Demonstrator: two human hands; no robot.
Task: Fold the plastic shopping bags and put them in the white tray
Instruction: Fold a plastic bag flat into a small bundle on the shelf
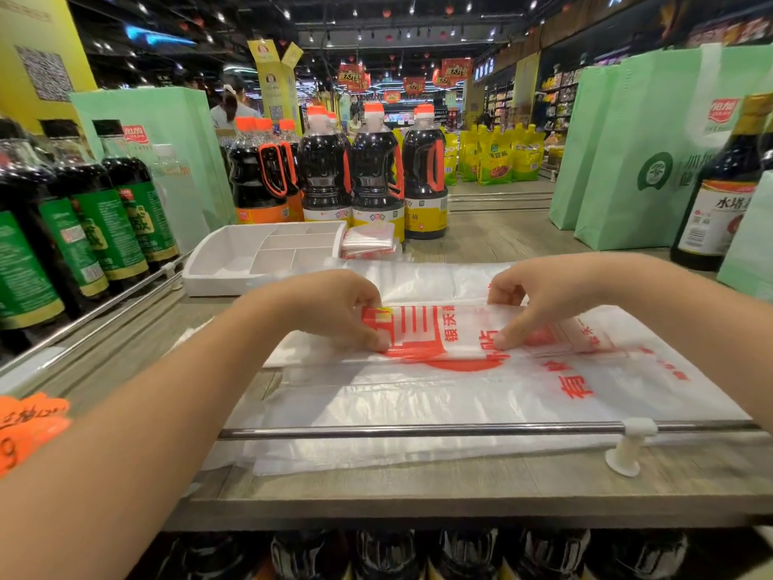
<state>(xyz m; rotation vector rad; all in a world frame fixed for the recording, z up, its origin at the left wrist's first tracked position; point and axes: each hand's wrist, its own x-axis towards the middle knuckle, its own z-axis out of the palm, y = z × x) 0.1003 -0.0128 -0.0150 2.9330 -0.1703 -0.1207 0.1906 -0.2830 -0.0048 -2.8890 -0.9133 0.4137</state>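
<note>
Your forearms (146, 412) reach over a metal rail (418, 431) to the wooden counter (460, 489). Nearer you than the white tray (209, 265), your left grip (334, 311) and right grip (539, 299) each pinch an end of a half-folded plastic bag (460, 330) with red print, lying on a stack of flat bags (418, 406). Folded bags (370, 240) sit just right of the tray; dark bottles (376, 169) with orange caps stand behind it.

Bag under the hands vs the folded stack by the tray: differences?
The held bag is a long strip, only partly folded; the folded stack is compact squares. The left hand and right hand pinch the held bag; no hand touches the folded stack. The held bag lies on flat unfolded bags; the folded stack sits beside the white tray. Shared: translucent white plastic, red print.
</note>
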